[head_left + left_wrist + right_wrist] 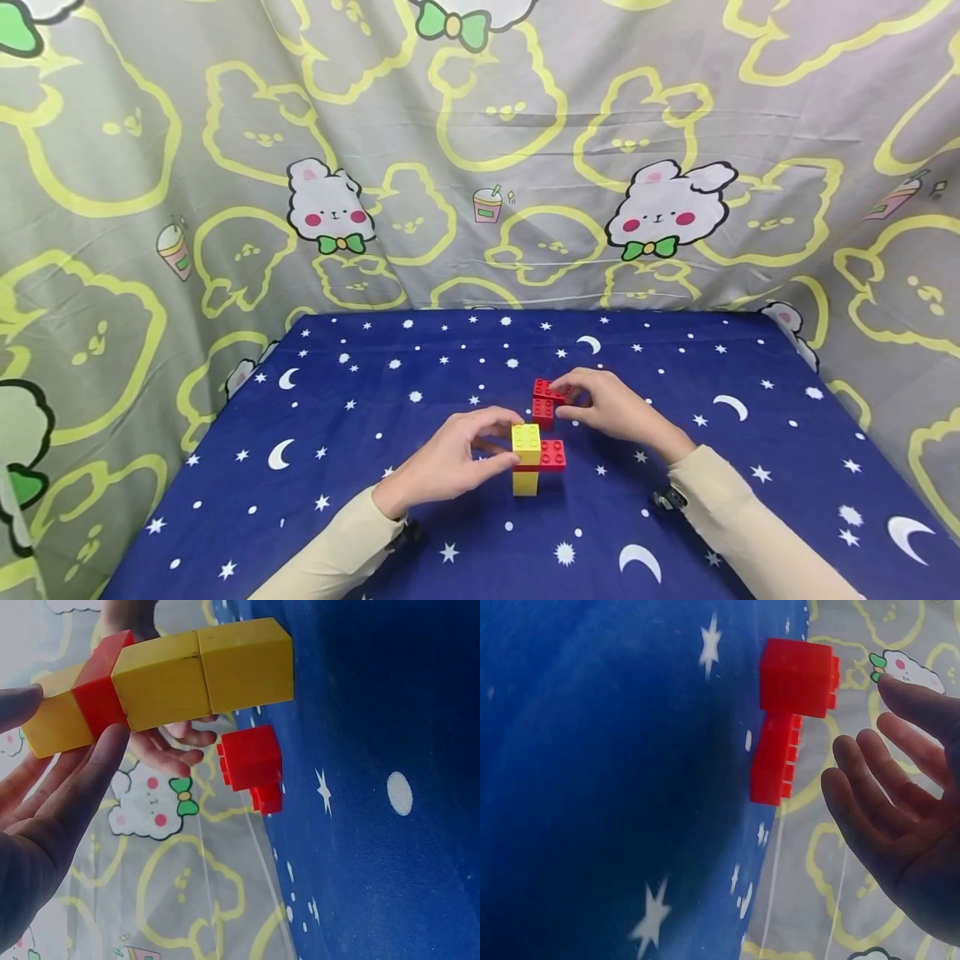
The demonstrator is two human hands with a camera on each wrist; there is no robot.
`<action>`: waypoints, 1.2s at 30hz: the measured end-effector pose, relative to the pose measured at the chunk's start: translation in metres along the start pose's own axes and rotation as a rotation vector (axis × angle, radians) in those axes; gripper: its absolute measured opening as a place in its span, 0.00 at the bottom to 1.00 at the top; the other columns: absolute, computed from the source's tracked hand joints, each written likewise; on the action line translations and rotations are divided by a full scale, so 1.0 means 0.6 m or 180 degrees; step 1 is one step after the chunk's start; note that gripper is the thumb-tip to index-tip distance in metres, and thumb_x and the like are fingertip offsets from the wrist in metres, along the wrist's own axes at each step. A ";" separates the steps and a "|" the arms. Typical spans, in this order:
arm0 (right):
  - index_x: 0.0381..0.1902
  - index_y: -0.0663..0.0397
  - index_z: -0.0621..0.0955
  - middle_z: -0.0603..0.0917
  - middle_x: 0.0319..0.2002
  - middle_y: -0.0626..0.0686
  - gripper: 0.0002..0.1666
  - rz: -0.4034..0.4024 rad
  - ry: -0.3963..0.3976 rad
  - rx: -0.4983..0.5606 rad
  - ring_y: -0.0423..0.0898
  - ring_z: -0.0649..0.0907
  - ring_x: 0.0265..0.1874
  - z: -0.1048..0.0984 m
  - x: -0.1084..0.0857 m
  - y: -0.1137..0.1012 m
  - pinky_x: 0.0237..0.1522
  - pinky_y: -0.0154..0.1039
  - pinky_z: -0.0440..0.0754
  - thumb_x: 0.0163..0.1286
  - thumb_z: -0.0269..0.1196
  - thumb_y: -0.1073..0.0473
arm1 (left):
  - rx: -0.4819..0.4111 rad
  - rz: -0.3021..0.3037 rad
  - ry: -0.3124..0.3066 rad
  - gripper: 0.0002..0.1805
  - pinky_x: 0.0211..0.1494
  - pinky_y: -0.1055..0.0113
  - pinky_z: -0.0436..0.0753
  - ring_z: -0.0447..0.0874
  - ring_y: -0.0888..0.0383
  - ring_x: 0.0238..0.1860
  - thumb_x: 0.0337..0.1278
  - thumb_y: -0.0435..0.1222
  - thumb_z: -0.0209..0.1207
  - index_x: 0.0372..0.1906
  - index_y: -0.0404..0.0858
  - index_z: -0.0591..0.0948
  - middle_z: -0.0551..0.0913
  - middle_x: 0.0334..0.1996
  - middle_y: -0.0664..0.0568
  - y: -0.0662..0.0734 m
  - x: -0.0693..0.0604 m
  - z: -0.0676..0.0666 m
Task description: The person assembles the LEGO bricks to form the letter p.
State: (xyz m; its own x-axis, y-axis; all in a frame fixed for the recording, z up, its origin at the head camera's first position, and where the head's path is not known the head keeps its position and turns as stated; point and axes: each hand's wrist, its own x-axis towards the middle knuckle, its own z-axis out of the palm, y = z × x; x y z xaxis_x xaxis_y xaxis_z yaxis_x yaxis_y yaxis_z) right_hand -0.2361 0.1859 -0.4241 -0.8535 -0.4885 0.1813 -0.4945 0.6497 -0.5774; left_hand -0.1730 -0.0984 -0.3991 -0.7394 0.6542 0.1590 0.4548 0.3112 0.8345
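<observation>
A tower of yellow building blocks (pixel 526 450) stands upright on the cloth. A red building block (pixel 553 454) is set in it below the top yellow block and juts out to the right. My left hand (pixel 453 454) holds the tower near its top, with thumb and fingers on either side in the left wrist view. Behind the tower lie two red building blocks, a taller one (pixel 795 679) and a lower one (pixel 771 761). Beside them hovers my right hand (pixel 611 406), its fingers relaxed and apart from the blocks in the right wrist view.
A dark blue cloth (pixel 337 500) with white stars and moons covers the table. Grey curtains (pixel 420 333) with cartoon bunnies surround it at the back and sides. Dark wrist straps (pixel 670 498) sit at the sleeves.
</observation>
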 end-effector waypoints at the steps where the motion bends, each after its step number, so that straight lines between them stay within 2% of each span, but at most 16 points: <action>1: 0.55 0.57 0.85 0.87 0.47 0.54 0.21 -0.0007 -0.0011 0.0005 0.47 0.86 0.42 0.002 0.002 0.000 0.42 0.44 0.86 0.65 0.73 0.57 | -0.0002 0.0001 0.0003 0.21 0.56 0.69 0.84 0.86 0.64 0.52 0.66 0.39 0.67 0.61 0.50 0.78 0.84 0.54 0.60 0.000 0.000 0.000; 11: 0.54 0.56 0.85 0.85 0.47 0.53 0.22 0.0037 -0.0115 0.0026 0.46 0.86 0.41 0.012 0.013 0.001 0.42 0.42 0.87 0.63 0.75 0.57 | -0.0014 0.0000 -0.0008 0.20 0.56 0.70 0.84 0.86 0.65 0.53 0.66 0.39 0.67 0.60 0.51 0.78 0.84 0.54 0.60 -0.002 0.001 0.000; 24: 0.50 0.52 0.86 0.84 0.44 0.48 0.18 -0.0015 -0.0222 0.0063 0.43 0.85 0.39 0.027 0.017 0.011 0.42 0.40 0.86 0.63 0.75 0.58 | 0.0021 0.0025 0.0018 0.20 0.54 0.70 0.84 0.86 0.65 0.52 0.66 0.39 0.67 0.60 0.51 0.77 0.84 0.54 0.60 -0.004 0.001 0.002; 36: 0.50 0.54 0.84 0.86 0.41 0.48 0.17 0.0134 -0.0356 0.0109 0.40 0.84 0.36 0.030 0.021 0.007 0.40 0.38 0.85 0.65 0.74 0.59 | 0.0047 0.0025 0.0014 0.20 0.54 0.70 0.84 0.86 0.65 0.52 0.67 0.41 0.66 0.61 0.50 0.77 0.84 0.55 0.59 -0.001 0.001 0.003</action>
State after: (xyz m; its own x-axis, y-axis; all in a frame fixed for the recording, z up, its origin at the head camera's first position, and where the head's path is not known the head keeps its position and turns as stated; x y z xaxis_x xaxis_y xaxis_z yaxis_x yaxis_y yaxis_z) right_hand -0.2462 0.1720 -0.4389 -0.8488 -0.5244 0.0674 -0.4511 0.6517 -0.6098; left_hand -0.1730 -0.0971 -0.4004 -0.7380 0.6536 0.1679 0.4678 0.3163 0.8253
